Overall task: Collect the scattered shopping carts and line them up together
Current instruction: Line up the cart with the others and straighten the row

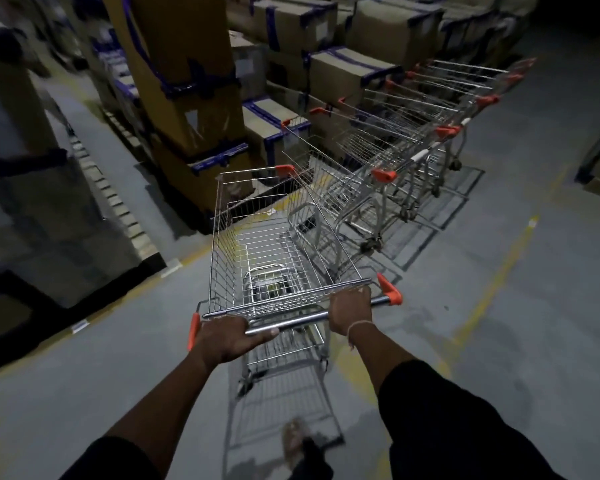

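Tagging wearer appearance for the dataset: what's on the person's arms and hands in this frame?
Both hands are bare, no gloves. The left hand has nothing on its wrist. The right hand has a thin light-coloured string band around the wrist. Dark black sleeves are pushed up: the left sleeve sits near the elbow, the right sleeve covers part of the forearm. No rings or watch visible.

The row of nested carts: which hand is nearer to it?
Right. The right hand grips the pushed cart's handle bar on the side towards the row of nested carts; the left hand grips the bar's far end.
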The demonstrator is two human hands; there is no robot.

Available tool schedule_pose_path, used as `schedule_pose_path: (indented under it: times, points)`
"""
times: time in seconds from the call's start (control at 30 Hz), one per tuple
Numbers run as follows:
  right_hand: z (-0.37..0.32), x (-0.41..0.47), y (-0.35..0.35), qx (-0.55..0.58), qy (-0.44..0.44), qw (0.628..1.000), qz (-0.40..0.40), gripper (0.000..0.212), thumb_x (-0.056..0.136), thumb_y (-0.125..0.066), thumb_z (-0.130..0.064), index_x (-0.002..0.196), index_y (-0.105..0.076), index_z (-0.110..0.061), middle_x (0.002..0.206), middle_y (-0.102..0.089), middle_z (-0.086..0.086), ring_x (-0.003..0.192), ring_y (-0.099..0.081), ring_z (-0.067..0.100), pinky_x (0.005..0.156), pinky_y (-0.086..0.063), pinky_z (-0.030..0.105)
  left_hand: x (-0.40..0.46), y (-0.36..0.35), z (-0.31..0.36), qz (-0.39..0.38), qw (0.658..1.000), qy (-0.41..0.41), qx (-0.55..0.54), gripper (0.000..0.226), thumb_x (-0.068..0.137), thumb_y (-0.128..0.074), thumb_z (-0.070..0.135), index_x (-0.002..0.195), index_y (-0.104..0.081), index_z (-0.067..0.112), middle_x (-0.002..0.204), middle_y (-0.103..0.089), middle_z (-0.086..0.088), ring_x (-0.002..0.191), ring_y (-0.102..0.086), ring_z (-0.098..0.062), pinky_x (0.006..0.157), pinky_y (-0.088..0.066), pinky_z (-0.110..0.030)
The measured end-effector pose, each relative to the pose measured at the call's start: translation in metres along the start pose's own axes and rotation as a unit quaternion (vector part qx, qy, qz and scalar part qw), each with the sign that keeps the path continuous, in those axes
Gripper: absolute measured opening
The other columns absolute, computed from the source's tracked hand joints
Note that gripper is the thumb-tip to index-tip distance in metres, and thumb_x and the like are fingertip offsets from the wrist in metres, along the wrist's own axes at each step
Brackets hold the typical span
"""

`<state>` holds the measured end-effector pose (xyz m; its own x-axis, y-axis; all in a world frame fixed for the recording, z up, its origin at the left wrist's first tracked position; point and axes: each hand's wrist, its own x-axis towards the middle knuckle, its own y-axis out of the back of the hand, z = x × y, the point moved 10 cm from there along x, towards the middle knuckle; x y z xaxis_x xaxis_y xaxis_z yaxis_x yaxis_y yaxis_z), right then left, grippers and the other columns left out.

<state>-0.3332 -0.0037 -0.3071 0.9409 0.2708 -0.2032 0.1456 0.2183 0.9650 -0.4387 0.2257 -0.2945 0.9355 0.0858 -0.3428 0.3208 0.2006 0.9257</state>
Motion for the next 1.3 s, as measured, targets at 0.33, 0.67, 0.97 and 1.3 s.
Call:
schedule_pose_path:
  times: [0.33, 0.67, 0.97, 1.3]
  points:
    - [0.057, 0.157, 0.022, -0.062, 0.062, 0.996, 0.020, 0.028, 0.094, -0.056, -0.032, 0.117, -0.067, -0.018, 0.113, -0.070, 0.005, 0.114, -0.061, 0.027, 0.106, -0.033, 0.046, 0.133, 0.027, 0.038, 0.049, 0.997, 0.062, -0.021, 0.098, 0.059, -0.012, 0.107, 0.059, -0.058, 0.021, 0.068, -0.059, 0.005, 0.082, -0.065, -0.023, 0.104, -0.035, -0.066]
    - [0.092, 0.277, 0.046, -0.067, 0.115, 0.991, 0.010, 0.028, 0.090, -0.066, -0.031, 0.114, -0.065, -0.018, 0.113, -0.067, 0.003, 0.111, -0.061, 0.025, 0.103, -0.036, 0.043, 0.220, 0.071, 0.069, 0.046, 0.990, 0.129, -0.027, 0.099, 0.060, -0.009, 0.106, 0.064, -0.059, 0.021, 0.077, -0.065, 0.008, 0.089, -0.065, -0.019, 0.110, -0.015, -0.071]
    - [0.106, 0.362, 0.053, -0.099, 0.179, 0.978, 0.044, 0.027, 0.096, -0.051, -0.031, 0.113, -0.064, -0.016, 0.105, -0.069, 0.005, 0.099, -0.066, 0.025, 0.101, -0.040, 0.046, 0.278, 0.092, 0.089, 0.068, 0.982, 0.175, -0.025, 0.094, 0.065, -0.011, 0.104, 0.063, -0.059, 0.024, 0.071, -0.064, 0.011, 0.079, -0.061, -0.013, 0.109, -0.019, -0.068]
    - [0.118, 0.403, 0.059, -0.097, 0.314, 0.944, 0.023, 0.030, 0.090, -0.056, -0.035, 0.106, -0.067, -0.013, 0.095, -0.069, 0.007, 0.088, -0.068, 0.027, 0.077, -0.053, 0.036, 0.304, 0.093, 0.109, 0.093, 0.958, 0.270, -0.013, 0.092, 0.063, -0.015, 0.105, 0.075, -0.063, 0.028, 0.080, -0.068, 0.011, 0.086, -0.065, -0.013, 0.114, -0.016, -0.062]
